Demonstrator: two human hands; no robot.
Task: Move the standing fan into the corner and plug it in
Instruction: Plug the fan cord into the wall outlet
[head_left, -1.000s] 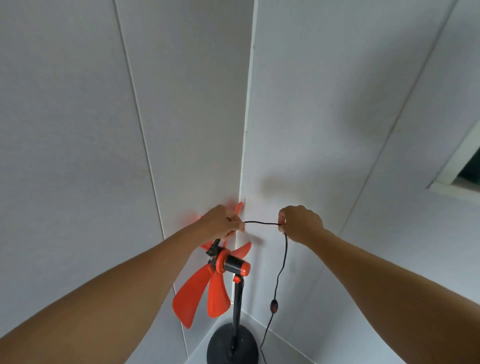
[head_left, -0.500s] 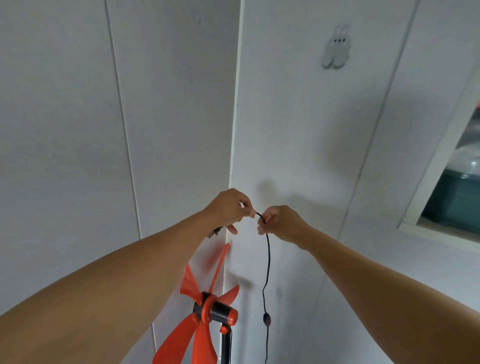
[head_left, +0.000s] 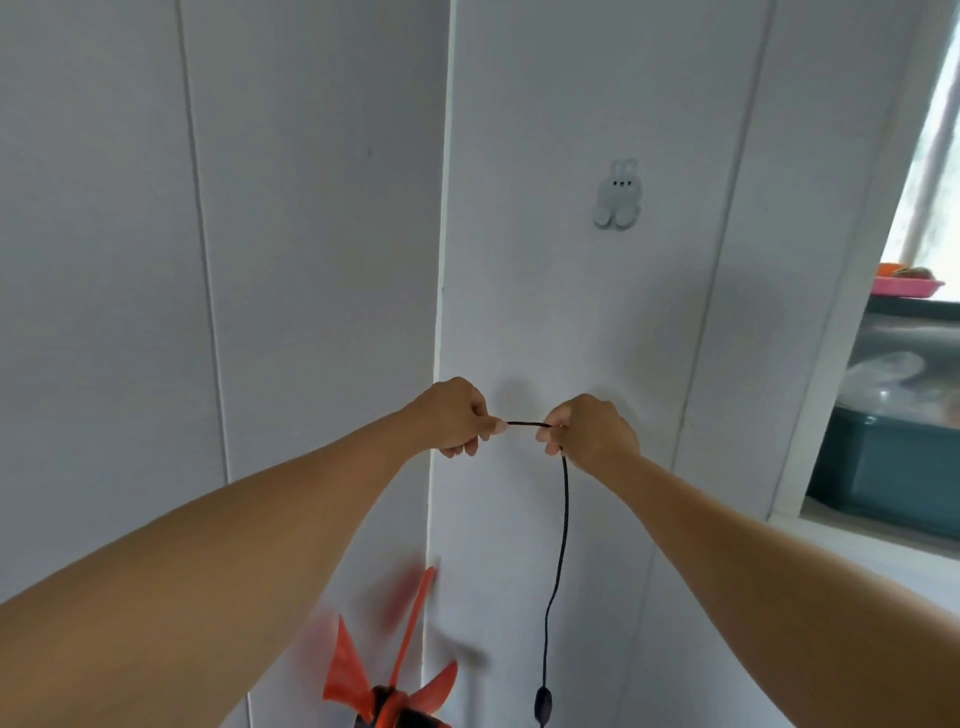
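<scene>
The standing fan (head_left: 395, 686) shows only its orange blades and black-and-orange hub at the bottom edge, close to the corner of two white walls. Its thin black cord (head_left: 561, 525) hangs down to an inline switch (head_left: 543, 707). My left hand (head_left: 457, 415) and my right hand (head_left: 592, 431) are raised in front of the corner, both pinched on the cord's upper end, with a short taut stretch between them. The plug is hidden inside my left fist.
A grey rabbit-shaped wall hook (head_left: 618, 195) sticks to the right wall above my hands. At far right a window sill (head_left: 878, 540) carries a teal container (head_left: 893, 462) with a clear lid and a pink tray. No socket is in view.
The view has tilted upward, so the fan dropped to the bottom edge and the rabbit hook came lower into view. My hands moved apart again along the cord.
</scene>
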